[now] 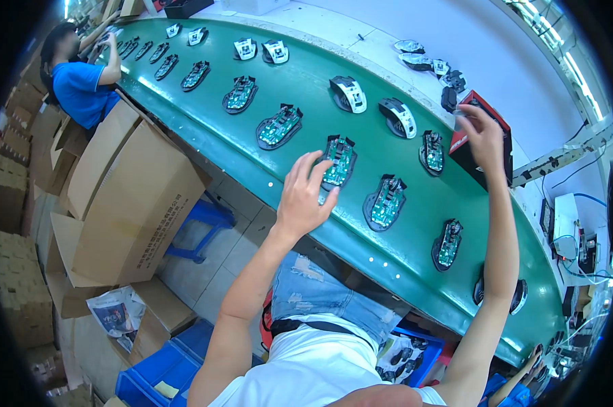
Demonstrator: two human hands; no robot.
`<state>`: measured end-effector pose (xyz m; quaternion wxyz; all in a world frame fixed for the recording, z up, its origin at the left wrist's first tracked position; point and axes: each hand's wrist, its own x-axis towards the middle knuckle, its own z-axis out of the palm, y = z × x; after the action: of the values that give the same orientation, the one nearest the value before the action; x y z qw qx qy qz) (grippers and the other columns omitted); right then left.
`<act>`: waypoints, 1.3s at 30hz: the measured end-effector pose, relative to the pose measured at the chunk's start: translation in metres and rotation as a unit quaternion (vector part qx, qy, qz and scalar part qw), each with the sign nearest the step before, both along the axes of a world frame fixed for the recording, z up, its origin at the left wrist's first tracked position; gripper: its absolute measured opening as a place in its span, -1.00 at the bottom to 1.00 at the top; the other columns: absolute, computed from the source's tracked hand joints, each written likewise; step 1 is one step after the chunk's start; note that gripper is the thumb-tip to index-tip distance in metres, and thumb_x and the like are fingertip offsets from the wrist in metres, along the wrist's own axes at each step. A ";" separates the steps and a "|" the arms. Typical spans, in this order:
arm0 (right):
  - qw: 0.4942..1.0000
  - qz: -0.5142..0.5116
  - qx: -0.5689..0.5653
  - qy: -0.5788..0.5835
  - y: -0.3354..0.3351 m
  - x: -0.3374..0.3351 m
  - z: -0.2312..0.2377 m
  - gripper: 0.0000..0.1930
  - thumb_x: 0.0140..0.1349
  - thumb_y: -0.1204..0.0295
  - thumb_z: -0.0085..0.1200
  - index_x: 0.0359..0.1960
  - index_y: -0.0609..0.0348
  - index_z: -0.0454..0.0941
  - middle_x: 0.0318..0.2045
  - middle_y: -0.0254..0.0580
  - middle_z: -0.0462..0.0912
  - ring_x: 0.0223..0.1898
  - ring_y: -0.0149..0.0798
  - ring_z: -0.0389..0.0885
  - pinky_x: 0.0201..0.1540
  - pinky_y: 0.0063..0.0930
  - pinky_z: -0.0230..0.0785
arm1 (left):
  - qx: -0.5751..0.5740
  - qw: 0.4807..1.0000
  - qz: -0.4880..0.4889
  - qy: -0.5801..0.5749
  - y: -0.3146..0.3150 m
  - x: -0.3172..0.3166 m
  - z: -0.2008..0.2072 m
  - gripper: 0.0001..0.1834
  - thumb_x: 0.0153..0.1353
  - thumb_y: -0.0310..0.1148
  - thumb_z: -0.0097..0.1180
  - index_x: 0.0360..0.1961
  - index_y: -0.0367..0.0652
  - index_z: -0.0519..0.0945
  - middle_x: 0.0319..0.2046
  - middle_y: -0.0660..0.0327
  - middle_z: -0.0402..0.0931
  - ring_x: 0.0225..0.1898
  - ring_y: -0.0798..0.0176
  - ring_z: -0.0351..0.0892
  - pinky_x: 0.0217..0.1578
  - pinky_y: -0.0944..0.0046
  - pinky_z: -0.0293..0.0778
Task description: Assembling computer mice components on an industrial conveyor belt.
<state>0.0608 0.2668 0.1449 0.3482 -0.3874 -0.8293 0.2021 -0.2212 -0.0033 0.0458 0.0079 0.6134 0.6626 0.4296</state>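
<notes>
My left hand (302, 197) is open, fingers spread, at the near side of a dark mouse-shaped base with a green circuit board (340, 161). Its fingertips overlap the board's edge in view; whether they touch is unclear. My right hand (484, 139) is raised at a red and black box (470, 152), its fingers bent but apart, with nothing clearly visible in them. Between my hands lie another circuit-board base (432, 153) and, closer to me, a third base (386, 203). Two curved black-and-white shells (398, 118) (348, 93) rest beyond them.
The green conveyor belt (204, 115) carries several more bases and shells. Dark and white parts (428, 62) lie on the far ledge. A large cardboard box (126, 197), blue stool (201, 224) and blue bin (160, 373) stand left. A co-worker in blue (82, 88) sits at far left.
</notes>
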 end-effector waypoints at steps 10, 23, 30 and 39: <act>0.977 0.202 0.000 -0.060 -0.095 -0.149 -0.062 -0.68 0.10 0.44 0.38 -0.12 0.27 0.64 -0.22 0.03 0.75 -0.19 -0.01 0.76 -0.11 -0.22 0.60 | -0.066 0.993 -0.042 0.091 -0.001 -0.005 -0.007 -0.53 0.21 -0.21 0.25 0.15 -0.06 0.61 0.32 0.00 0.36 0.40 -0.19 0.22 0.32 -0.15 0.23; 0.981 0.187 -0.048 -0.002 -0.107 -0.165 -0.062 -0.71 0.19 0.45 0.34 -0.08 0.26 0.63 -0.30 -0.04 0.75 -0.28 -0.22 0.76 -0.13 -0.34 0.62 | -0.074 0.992 -0.053 0.083 -0.004 -0.013 -0.004 -0.55 0.20 -0.23 0.26 0.14 0.00 0.62 0.32 0.07 0.36 0.39 -0.19 0.26 0.32 -0.15 0.25; 0.982 0.142 -0.099 -0.079 -0.110 -0.167 -0.049 -0.74 0.29 0.36 0.27 -0.06 0.23 0.64 -0.38 -0.07 0.71 -0.45 -0.29 0.62 -0.34 -0.41 0.47 | -0.078 0.992 -0.059 0.086 -0.005 -0.017 -0.001 -0.56 0.20 -0.22 0.26 0.13 0.05 0.62 0.32 0.10 0.37 0.38 -0.16 0.28 0.31 -0.14 0.26; 0.975 0.172 -0.054 -0.133 -0.112 -0.158 -0.062 -0.67 0.22 0.39 0.33 0.02 0.16 0.69 -0.38 -0.13 0.61 -0.37 -0.23 0.64 -0.27 -0.32 0.49 | -0.071 0.991 -0.070 0.085 -0.006 -0.022 0.001 -0.58 0.18 -0.23 0.29 0.09 0.00 0.64 0.29 0.04 0.39 0.35 -0.18 0.29 0.29 -0.11 0.27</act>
<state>-0.0977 0.1543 0.0831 0.1740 -0.2808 -0.9102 0.2498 -0.2434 -0.0093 0.0465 0.0252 0.6905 0.6451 0.3261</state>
